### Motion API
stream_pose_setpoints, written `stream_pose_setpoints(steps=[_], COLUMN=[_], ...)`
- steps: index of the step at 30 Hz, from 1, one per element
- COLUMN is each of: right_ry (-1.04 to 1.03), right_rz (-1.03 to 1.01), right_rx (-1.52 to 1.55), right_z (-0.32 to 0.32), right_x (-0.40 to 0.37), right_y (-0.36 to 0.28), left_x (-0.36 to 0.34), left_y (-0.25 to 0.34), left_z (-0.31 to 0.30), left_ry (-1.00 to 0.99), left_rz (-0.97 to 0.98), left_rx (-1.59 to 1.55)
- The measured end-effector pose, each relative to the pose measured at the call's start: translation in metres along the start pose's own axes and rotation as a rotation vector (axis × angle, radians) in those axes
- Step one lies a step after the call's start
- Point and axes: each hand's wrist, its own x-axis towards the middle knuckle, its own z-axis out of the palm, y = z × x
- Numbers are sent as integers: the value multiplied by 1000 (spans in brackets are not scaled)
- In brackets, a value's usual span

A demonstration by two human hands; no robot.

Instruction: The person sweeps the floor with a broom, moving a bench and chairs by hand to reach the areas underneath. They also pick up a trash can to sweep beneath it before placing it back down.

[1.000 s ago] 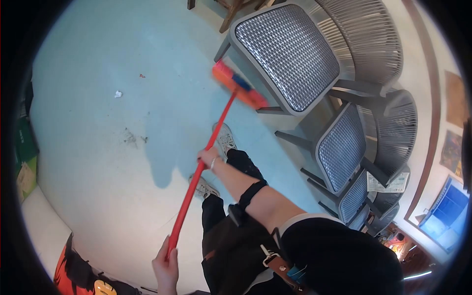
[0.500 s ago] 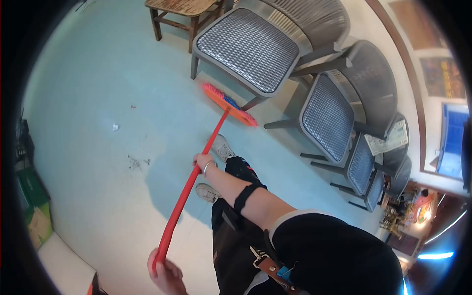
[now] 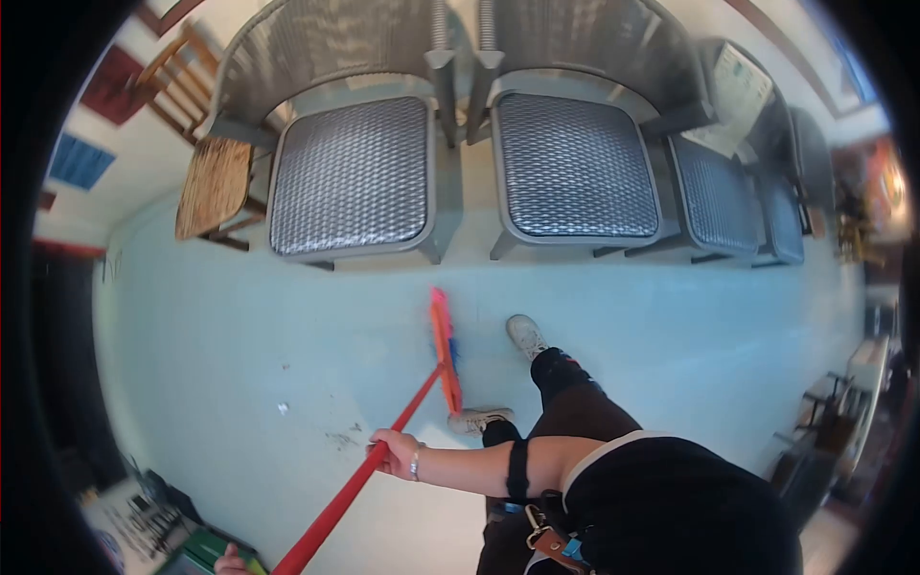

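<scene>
A broom with a red handle point(image 3: 359, 479) and an orange head point(image 3: 443, 350) rests its bristles on the pale blue floor, just left of my two white shoes point(image 3: 525, 335). My right hand point(image 3: 393, 450), with a bracelet at the wrist, grips the handle about halfway up. My left hand point(image 3: 230, 561) shows only partly at the bottom edge, closed on the handle's upper end. A small pile of dust point(image 3: 343, 439) and a white scrap point(image 3: 283, 408) lie on the floor left of the broom head.
Grey woven chairs point(image 3: 350, 177) point(image 3: 573, 163) stand in a row along the far wall, with more to the right, one holding a paper point(image 3: 738, 81). A wooden stool point(image 3: 216, 187) stands at the left end. Boxes and clutter point(image 3: 153, 522) sit at the bottom left.
My view has swung so the chairs now line the top. The broom head has come away from the chair legs and back toward my feet, near the dust pile.
</scene>
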Motion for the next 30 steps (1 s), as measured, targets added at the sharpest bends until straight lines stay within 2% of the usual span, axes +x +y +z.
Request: stream_pose_setpoints(steps=[1,2,4,6,12,14,16,17,19,20,21,22,23,24,25,26,27,28,30], right_ry=[12,-12,30,8,-206,-140,-150,-149,72,78,117,153,156,256,355,359,392,424,473], right_rz=[-1,-15,-67,-77,-332,-394,-463,-460,-558,-547,-604,-662,-652,-665,-676,-666,-663,-659,-671], right_rx=[67,89,123,157,301,283,207,196,31,17,-69,-155,-174,-291,-410,-432,-537,-642,-725], right_z=[0,0,-1,6,36,55,66,70,79,78,72,66,61,53,46,36,25,14,-3], right_x=[-13,-24,-45,-62,-85,-96,-94,-94,-97,-91,-81,-70,-65,-62,-59,-52,-45,-37,-31], right_y=[-14,-33,-70,-112,-229,-267,-300,-311,-327,-333,-339,-344,-349,-353,-356,-358,-359,-359,-353], left_x=[12,23,41,47,46,43,35,30,23,19,12,2,-9,-21,-32,-44,-55,-70,-93], left_y=[-1,-2,1,8,42,45,41,37,22,18,18,15,12,7,4,0,-3,-7,-11], left_z=[18,43,93,132,242,269,290,298,293,287,283,281,280,276,269,260,245,236,227], left_ry=[-212,-243,-634,-650,-614,-544,-241,-68,-92,-123,-94,-74,-59,-44,-121,-197,-343,-288,-286], left_rz=[-64,-49,-210,-221,5,63,64,11,7,-4,-146,-149,-207,-270,-360,-452,-544,-737,-918], left_rx=[-367,-376,-872,-826,-730,-651,-521,-570,-515,-456,-545,-534,-258,19,186,349,394,290,270])
